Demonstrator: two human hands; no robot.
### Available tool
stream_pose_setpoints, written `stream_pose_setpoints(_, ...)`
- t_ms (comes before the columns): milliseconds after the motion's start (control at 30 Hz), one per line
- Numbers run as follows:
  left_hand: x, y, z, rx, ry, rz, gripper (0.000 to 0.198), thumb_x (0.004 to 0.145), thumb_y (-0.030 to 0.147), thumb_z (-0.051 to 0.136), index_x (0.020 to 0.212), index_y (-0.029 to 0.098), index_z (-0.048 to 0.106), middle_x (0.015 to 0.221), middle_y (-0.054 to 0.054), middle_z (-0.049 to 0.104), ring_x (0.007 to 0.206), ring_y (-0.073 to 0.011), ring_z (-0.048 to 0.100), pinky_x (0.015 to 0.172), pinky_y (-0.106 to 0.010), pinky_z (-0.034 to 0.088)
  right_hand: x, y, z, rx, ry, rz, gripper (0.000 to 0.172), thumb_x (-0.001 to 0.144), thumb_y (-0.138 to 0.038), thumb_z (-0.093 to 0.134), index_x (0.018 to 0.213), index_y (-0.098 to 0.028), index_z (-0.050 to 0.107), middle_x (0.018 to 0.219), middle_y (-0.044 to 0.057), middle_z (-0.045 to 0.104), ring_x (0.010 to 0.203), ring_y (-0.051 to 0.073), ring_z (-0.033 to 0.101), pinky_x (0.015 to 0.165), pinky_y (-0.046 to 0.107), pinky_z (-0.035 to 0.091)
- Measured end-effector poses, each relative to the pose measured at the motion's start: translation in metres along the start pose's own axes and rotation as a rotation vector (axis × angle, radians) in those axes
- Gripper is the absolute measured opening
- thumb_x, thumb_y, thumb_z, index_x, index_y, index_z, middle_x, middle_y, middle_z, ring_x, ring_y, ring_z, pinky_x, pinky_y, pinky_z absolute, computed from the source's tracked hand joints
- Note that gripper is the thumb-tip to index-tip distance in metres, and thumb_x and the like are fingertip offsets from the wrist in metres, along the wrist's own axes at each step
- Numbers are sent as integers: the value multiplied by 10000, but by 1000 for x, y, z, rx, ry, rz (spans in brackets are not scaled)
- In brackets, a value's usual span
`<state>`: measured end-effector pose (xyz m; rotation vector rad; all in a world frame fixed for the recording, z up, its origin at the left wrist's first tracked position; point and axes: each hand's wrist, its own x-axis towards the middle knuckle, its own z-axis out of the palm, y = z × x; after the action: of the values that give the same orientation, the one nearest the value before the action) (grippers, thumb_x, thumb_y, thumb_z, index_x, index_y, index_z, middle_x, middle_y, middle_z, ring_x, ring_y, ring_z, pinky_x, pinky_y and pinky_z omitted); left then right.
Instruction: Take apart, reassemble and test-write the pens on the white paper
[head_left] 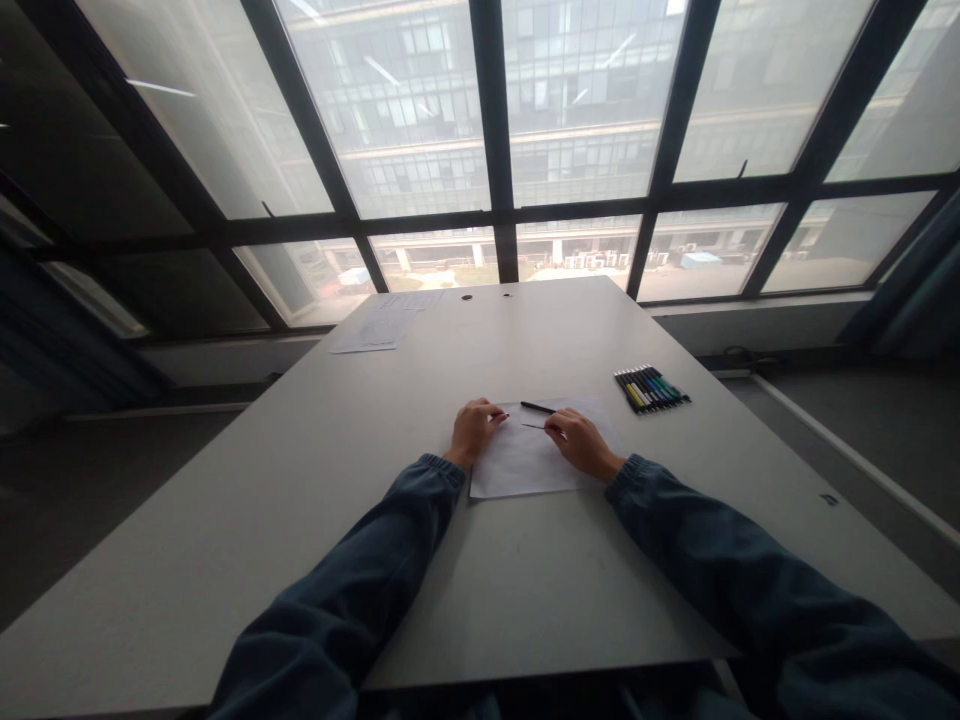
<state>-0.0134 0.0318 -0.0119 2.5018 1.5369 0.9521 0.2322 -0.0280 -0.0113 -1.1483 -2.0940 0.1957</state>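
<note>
My left hand [474,430] is above the left side of a white sheet of paper [521,478], closed in a pinch. A tiny dark piece [506,416] shows at its fingertips, too small to name. Over the right side of the sheet my right hand [581,442] pinches a thin dark stick like a pen refill [533,427], which points left toward the other hand. Just beyond it a black pen barrel [535,407] lies slantwise, its near end close to the right fingers. The two hands are apart.
A row of several pens or markers [651,389], dark with coloured parts, lies to the right of the paper. Printed sheets [371,328] rest at the table's far left. The white table [517,590] reaches toward large framed windows [495,140].
</note>
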Motion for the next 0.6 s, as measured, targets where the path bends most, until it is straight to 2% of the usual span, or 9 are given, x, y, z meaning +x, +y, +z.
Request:
stream_pose_setpoints(167,-4,9,-1,-114,28,90,99,871,296,678,857,229,749,876,-32,716,833,-190,630,803,-312,475,1,4,1,2,59,15,111,909,-127,578,855,-200,641,849,50,647,831,191,564,746,287,438)
stream_pose_setpoints(300,-9,15,-3,-204,23,126,72,862,278,692,860,217,731,830,-25,721,769,-176,633,782,-310,489,1,6,1,-5,89,6,110,914,-134,578,848,-203,633,856,50,642,835,196,556,753,299,440)
stream_pose_setpoints(600,-18,21,-9,-319,85,90,77,842,273,716,871,206,739,803,-30,697,738,-159,639,746,-289,514,2,6,-1,17,91,-39,106,923,-139,580,857,-204,632,862,49,636,841,196,549,764,309,444)
